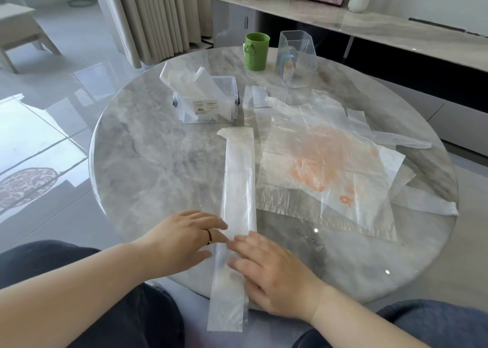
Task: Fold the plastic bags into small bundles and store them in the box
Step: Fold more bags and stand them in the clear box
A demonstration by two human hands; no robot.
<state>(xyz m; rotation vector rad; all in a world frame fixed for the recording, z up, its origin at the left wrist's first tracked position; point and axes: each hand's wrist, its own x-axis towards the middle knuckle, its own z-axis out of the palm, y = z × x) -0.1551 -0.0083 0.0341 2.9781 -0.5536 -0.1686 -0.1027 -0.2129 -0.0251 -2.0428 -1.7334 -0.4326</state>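
Note:
A translucent plastic bag folded into a long narrow strip [239,178] runs from mid-table toward me, its near end hanging over the table edge. My left hand [184,242], wearing a ring, lies flat with its fingertips touching the strip's left edge. My right hand [272,271] presses flat on the strip from the right side. A clear plastic box [208,103] stands beyond the strip, with folded white bags sticking up out of it. Several flat plastic bags [324,163], one printed in orange, lie spread to the right.
The round marble table [148,163] also carries a green cup [256,52] and a clear ribbed container [297,60] at the back. A long marble sideboard [396,31] runs behind. My knees sit under the near table edge.

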